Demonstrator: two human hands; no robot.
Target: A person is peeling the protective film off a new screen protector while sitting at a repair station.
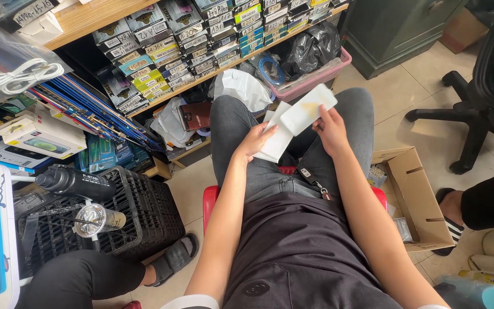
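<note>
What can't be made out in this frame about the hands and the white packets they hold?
- Head view: how many white packets there are; they overlap.
- Left hand fingertips, hidden behind the packets.
- Right hand palm side faces away.
- The yellowish patch on the top packet is too blurred to identify.

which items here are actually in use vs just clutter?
In use:
- right hand holding a white flat packet
- left hand on a stack of white packets

Lying about:
- open cardboard box on the floor
- black crate
- pink basket with black bags
- shelf of small labelled boxes
- office chair
</note>
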